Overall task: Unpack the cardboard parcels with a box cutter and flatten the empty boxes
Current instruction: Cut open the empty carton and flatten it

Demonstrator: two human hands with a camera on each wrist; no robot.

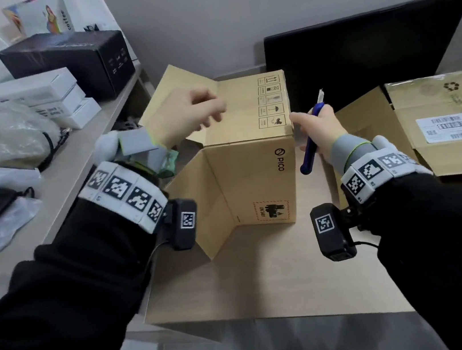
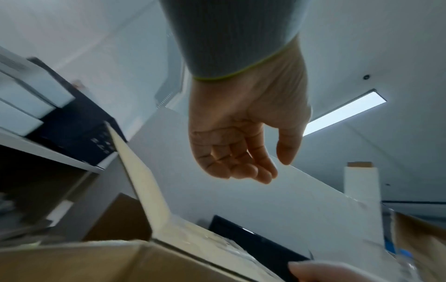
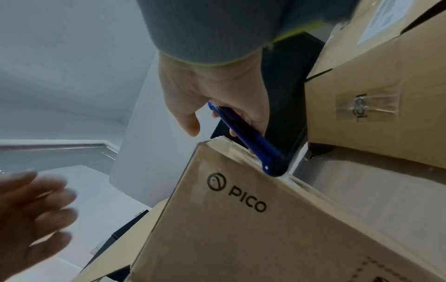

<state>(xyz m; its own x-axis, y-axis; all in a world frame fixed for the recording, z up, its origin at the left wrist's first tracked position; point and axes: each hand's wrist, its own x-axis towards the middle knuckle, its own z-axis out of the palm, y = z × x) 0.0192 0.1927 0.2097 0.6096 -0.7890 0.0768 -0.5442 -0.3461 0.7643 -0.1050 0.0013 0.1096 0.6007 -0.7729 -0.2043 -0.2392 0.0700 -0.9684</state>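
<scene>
PICO box (image 1: 252, 168) stands on the table (image 1: 270, 283), flaps open at its near and far ends. Beside it on the right lies a flattened box (image 1: 438, 126). Left hand (image 1: 189, 115) hovers above the PICO box, fingers loosely curled, holding nothing. Right hand (image 1: 317, 132) touches the box's right edge, fingers wrapped around a blue box cutter (image 1: 310, 145), blade up.

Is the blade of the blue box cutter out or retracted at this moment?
Out. In the head view a pale blade tip sticks up past the box cutter above the right hand, which holds it beside the PICO box.
</scene>
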